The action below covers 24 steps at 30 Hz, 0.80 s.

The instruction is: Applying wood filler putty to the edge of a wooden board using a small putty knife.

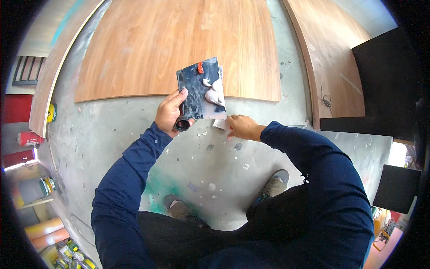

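Above the concrete floor [134,134], the left hand [170,113] is curled around the left edge of a dark mixing board [199,89], thumb up along that edge and fingers behind, so the board is tilted face-up toward the person, probably so the material on it stays where it is. Under the same palm, at the board's lower left corner, sits a small black round cap or tub [182,124]; what keeps it there cannot be told. Near the board's right edge lie pale lumps of putty [214,92], and a small red dab [200,68] sits close to its top edge, apart from the putty rather than mixed into it.

The right hand [242,127], fingers together and bent, pinches a small white scrap or scraper [220,124] just under the board's lower right corner, within easy reach of the putty.

Beyond the board's top edge, a large wooden panel [179,40] lies flat on the floor, with a second wooden panel [331,54] to the right. Both shoes [273,184] are planted on the paint-speckled concrete below the hands. Cans [47,184] stand along the floor's left edge.
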Tool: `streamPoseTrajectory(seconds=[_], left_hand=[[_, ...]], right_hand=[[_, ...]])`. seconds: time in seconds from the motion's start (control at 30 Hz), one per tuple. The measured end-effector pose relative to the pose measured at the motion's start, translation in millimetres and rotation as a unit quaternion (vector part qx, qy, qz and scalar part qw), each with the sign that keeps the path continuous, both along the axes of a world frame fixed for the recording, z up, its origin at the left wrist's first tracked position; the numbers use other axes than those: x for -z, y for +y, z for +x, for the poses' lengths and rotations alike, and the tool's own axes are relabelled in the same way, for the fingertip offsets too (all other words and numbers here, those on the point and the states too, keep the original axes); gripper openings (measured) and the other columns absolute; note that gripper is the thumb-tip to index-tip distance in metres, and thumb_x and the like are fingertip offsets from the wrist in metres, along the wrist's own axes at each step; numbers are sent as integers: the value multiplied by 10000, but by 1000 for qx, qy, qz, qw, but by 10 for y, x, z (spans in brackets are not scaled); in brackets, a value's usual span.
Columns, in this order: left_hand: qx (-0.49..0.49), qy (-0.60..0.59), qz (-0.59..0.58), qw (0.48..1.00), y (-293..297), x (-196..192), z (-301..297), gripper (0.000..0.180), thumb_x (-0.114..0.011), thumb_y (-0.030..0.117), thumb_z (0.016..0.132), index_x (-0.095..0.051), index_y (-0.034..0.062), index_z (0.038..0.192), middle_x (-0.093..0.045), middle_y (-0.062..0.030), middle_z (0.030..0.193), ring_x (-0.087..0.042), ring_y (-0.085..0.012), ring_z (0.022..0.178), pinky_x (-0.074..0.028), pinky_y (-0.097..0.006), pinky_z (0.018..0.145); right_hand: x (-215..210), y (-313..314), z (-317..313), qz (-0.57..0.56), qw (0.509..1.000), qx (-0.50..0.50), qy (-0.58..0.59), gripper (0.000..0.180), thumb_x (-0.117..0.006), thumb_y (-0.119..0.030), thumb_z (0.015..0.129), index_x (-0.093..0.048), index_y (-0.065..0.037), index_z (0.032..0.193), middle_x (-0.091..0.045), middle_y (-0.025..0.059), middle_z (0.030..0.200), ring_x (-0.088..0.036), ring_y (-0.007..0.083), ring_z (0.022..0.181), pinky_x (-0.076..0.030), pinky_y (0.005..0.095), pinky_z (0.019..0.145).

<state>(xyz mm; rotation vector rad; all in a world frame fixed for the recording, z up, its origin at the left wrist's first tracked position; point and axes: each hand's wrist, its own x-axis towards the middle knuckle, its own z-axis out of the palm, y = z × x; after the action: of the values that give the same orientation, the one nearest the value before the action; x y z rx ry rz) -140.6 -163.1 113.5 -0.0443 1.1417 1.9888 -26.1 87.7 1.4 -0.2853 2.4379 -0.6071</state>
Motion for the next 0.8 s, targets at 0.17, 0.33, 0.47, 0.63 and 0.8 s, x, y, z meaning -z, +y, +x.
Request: streamPoseTrajectory(seconds=[0.17,0.33,0.47,0.63,0.8], left_hand=[[-25,-12,0,1000,4,88,0,287,-517,228,1067,-586,6,1235,-688,-48,1005,-685,-109,681,-551,-255,439],[-9,11,7,1000,9,92,15,311,-501,250,1068,-572,26,1272,-687,-52,1058,-691,-117,749,-560,-274,481],[-4,7,34,999,-1,91,32,345,-449,314,1077,-554,81,1309,-691,-61,1152,-702,-148,863,-538,-291,500],[-35,-28,45,998,42,-18,76,371,-457,349,1074,-546,101,1336,-682,-55,1202,-699,-164,935,-516,-287,503],[-55,-61,96,992,18,-401,250,426,-452,372,1072,-530,73,1365,-667,-98,1214,-692,-175,867,-517,-287,497]], right_hand=[[-14,-27,-13,-7,1000,4,-1,527,-842,-294,793,-560,-2,1128,-675,195,1084,-646,402,1072,-533,467,906],[-2,-47,31,-10,996,-3,91,501,-779,-294,860,-567,-2,1208,-670,185,1047,-655,382,1005,-536,441,871],[-21,-110,-51,-220,957,138,127,489,-668,-296,949,-553,9,1313,-659,165,1077,-630,307,1009,-502,390,898],[-313,-207,-259,-698,686,201,-36,468,-472,-284,1076,-497,29,1423,-594,102,1363,-533,195,1226,-390,351,1069],[-1040,-385,-242,-749,591,282,-102,565,-411,-351,1090,-443,75,1460,-553,155,1449,-507,250,1342,-348,382,1152]])
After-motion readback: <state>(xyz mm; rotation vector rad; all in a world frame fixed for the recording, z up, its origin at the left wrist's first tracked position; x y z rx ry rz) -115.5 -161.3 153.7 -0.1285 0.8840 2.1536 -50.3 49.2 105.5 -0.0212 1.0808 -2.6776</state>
